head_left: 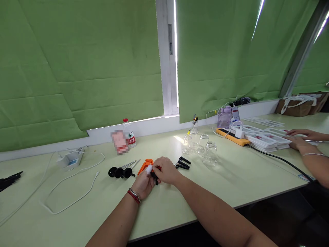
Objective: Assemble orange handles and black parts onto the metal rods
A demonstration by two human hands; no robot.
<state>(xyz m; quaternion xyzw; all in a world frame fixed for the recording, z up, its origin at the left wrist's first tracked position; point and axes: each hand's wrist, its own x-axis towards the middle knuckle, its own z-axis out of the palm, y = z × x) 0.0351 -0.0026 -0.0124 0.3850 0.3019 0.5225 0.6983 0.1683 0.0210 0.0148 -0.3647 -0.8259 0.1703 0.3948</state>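
My left hand [144, 183] is closed around a small black part with a metal rod [155, 178], mostly hidden by the fingers. A white covering [149, 169] wraps the tip of its thumb. Pressed against it, my right hand [164, 169] has its fingers pinched together; what they grip is hidden. Just behind the hands lie orange plastic pieces [144, 166]. To their left are several black round pieces with metal rods [119, 172]. On the right sit several black, handle-like parts [183, 164]. Several clear glass jars [210, 154] stand farther right.
A water bottle [131, 137] stands near the wall beside a blurred pink item [120, 142]. White cables and a power strip [71, 159] lie left. Rightward are an orange power strip [232, 137], stacked cards [264, 140], a purple bottle [224, 118] and another person's hands [299, 140].
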